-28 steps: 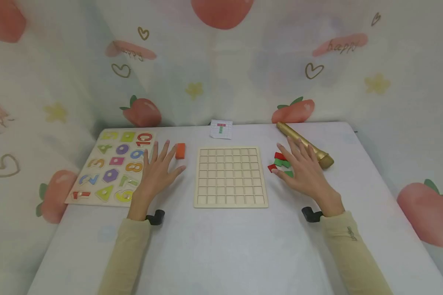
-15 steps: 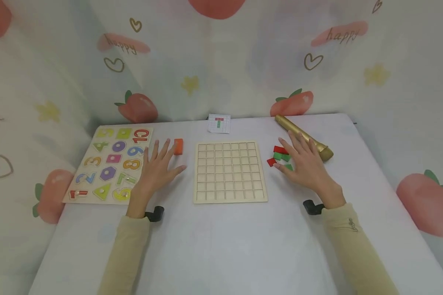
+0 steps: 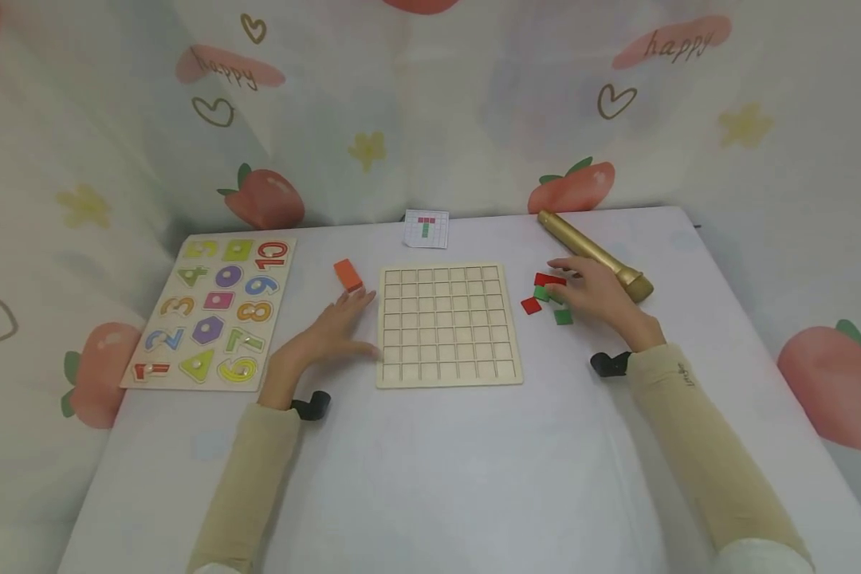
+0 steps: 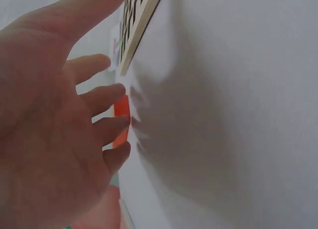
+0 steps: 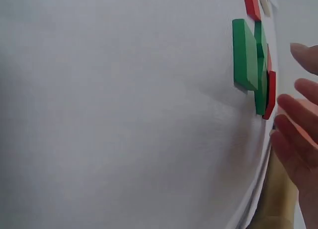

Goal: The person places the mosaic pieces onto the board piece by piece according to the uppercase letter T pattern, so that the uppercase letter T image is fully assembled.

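Note:
In the head view, a pale wooden grid board lies in the middle of the table. My left hand is beside its left edge, fingers loosely extended and thumb at the board's side; whether they touch cannot be told. Just beyond those fingertips lies an orange block. To the right of the board, my right hand hovers over a small cluster of tiles, fingers bent. Among them are a red tile and a green tile. The right wrist view shows no tile clearly gripped.
A number-and-shape puzzle board lies at the left. Behind the grid stands a small card with a red and green T pattern. A gold tube-shaped object lies beyond my right hand. Patterned cloth hangs behind the table.
My left hand has moved right toward the grid board, and the orange block has turned aslant. My right hand has come down toward the tiles, its fingers bending.

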### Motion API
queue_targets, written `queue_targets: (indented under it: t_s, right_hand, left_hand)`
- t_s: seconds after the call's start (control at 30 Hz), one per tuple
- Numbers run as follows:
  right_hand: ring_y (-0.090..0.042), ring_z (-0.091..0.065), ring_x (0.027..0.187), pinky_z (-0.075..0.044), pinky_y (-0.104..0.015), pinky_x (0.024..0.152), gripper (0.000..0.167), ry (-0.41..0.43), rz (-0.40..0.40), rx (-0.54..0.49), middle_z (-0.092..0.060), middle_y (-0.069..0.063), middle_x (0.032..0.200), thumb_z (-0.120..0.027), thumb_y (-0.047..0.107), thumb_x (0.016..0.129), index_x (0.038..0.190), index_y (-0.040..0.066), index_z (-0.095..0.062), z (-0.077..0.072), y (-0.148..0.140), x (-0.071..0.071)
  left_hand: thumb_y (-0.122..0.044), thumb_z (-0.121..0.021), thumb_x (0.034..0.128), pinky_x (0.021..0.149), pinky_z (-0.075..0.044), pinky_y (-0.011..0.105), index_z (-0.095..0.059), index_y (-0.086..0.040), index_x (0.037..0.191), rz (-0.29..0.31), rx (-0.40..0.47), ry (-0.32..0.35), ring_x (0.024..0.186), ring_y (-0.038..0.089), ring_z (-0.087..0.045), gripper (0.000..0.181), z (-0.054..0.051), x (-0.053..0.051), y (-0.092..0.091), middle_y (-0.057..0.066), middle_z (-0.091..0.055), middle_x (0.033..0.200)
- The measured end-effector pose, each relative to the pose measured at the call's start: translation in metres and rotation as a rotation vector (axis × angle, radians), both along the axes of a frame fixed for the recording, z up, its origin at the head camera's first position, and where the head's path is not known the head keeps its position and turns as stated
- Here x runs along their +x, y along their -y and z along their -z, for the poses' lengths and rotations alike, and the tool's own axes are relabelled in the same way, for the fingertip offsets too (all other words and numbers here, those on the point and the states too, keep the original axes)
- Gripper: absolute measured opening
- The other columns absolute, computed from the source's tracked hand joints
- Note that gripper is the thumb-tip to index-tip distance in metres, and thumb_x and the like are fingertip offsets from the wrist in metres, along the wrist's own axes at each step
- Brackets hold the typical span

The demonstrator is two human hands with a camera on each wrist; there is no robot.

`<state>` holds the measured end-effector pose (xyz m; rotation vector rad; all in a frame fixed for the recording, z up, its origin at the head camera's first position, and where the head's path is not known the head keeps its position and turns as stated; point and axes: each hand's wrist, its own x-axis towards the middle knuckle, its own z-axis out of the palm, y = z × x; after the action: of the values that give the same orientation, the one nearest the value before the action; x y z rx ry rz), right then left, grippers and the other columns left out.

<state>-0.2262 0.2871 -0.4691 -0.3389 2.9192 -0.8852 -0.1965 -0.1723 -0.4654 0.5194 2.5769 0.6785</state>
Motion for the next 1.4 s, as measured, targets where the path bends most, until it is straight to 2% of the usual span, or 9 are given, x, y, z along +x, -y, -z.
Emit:
queue_targets:
  t_s: [0.13, 0.27, 0.47, 0.6, 0.77, 0.9, 1.07, 1.27, 1.4]
  right_hand:
    - [-0.037, -0.06, 0.118, -0.05, -0.054, 0.105, 0.044, 0.046, -0.003, -0.014, -0.065, -0.023, 0.13, -0.072, 0.017, 0.096, 0.135, -0.003, -0.063, 0.005, 0.004, -0.014]
    - [-0.037, -0.058, 0.112, -0.051, -0.053, 0.1, 0.039, 0.049, -0.027, 0.011, -0.064, -0.024, 0.126, -0.071, 0.017, 0.097, 0.129, -0.005, -0.066, 0.007, 0.01, -0.021]
    - [-0.036, -0.059, 0.106, -0.052, -0.052, 0.096, 0.029, 0.083, 0.007, 0.01, -0.067, -0.023, 0.115, -0.072, 0.016, 0.097, 0.117, -0.004, -0.067, 0.003, 0.013, -0.021]
    - [-0.033, -0.061, 0.1, -0.052, -0.044, 0.09, 0.023, 0.11, 0.054, -0.02, -0.068, -0.02, 0.11, -0.071, 0.015, 0.097, 0.114, 0.0, -0.065, -0.001, 0.016, -0.017]
    - [-0.03, -0.059, 0.093, -0.05, -0.032, 0.076, 0.021, 0.078, 0.074, -0.048, -0.07, -0.016, 0.108, -0.068, 0.016, 0.099, 0.115, 0.004, -0.069, -0.005, 0.022, -0.015]
    - [-0.026, -0.064, 0.093, -0.051, -0.023, 0.072, 0.026, 0.101, 0.082, -0.121, -0.07, -0.014, 0.111, -0.068, 0.024, 0.1, 0.118, 0.006, -0.071, -0.007, 0.033, -0.016]
    - [-0.022, -0.074, 0.085, -0.06, -0.022, 0.074, 0.033, 0.19, 0.087, -0.325, -0.072, -0.017, 0.111, -0.068, 0.03, 0.1, 0.121, 0.005, -0.069, -0.005, 0.049, -0.023]
    - [-0.014, -0.075, 0.081, -0.06, -0.021, 0.077, 0.038, 0.251, 0.061, -0.465, -0.073, -0.019, 0.112, -0.07, 0.024, 0.099, 0.127, -0.001, -0.064, -0.005, 0.065, -0.031]
    - [-0.015, -0.075, 0.085, -0.06, -0.021, 0.082, 0.038, 0.316, 0.029, -0.511, -0.07, -0.02, 0.116, -0.07, 0.017, 0.098, 0.129, -0.003, -0.062, -0.006, 0.08, -0.033]
  left_hand:
    - [-0.047, -0.085, 0.0815, 0.131, -0.004, 0.057, -0.016, -0.007, 0.165, 0.002, -0.002, 0.033, 0.16, 0.039, 0.0, 0.116, 0.003, 0.001, -0.003, 0.017, -0.009, 0.173]
    - [-0.046, -0.087, 0.079, 0.131, -0.002, 0.057, -0.017, -0.009, 0.166, 0.005, -0.024, 0.028, 0.16, 0.039, 0.002, 0.117, 0.004, 0.004, -0.004, 0.014, -0.009, 0.173]
    - [-0.044, -0.088, 0.0784, 0.131, -0.001, 0.057, -0.017, -0.012, 0.166, 0.017, -0.065, 0.019, 0.16, 0.038, 0.004, 0.117, 0.004, 0.006, -0.008, 0.008, -0.009, 0.174]
    - [-0.042, -0.089, 0.0785, 0.131, 0.001, 0.055, -0.017, -0.013, 0.166, 0.003, -0.061, 0.037, 0.161, 0.036, 0.005, 0.117, 0.003, 0.006, -0.012, 0.005, -0.01, 0.174]
    - [-0.043, -0.088, 0.0788, 0.131, 0.003, 0.052, -0.016, -0.015, 0.166, -0.009, -0.06, 0.067, 0.161, 0.032, 0.008, 0.117, 0.003, 0.008, -0.015, 0.003, -0.008, 0.175]
    - [-0.044, -0.088, 0.0792, 0.131, 0.003, 0.052, -0.015, -0.015, 0.166, -0.006, -0.067, 0.067, 0.161, 0.031, 0.008, 0.117, 0.003, 0.008, -0.014, 0.003, -0.007, 0.175]
    - [-0.044, -0.087, 0.0801, 0.131, 0.002, 0.052, -0.015, -0.014, 0.166, -0.004, -0.08, 0.05, 0.161, 0.031, 0.008, 0.116, 0.0, 0.005, -0.014, 0.003, -0.007, 0.175]
    - [-0.043, -0.088, 0.0792, 0.131, 0.004, 0.051, -0.016, -0.014, 0.166, -0.009, -0.073, 0.054, 0.161, 0.031, 0.008, 0.116, 0.002, 0.001, -0.017, 0.003, -0.007, 0.175]
    - [-0.042, -0.089, 0.0783, 0.131, 0.005, 0.051, -0.016, -0.014, 0.166, -0.018, -0.074, 0.062, 0.161, 0.029, 0.008, 0.118, 0.003, 0.0, -0.018, 0.002, -0.006, 0.175]
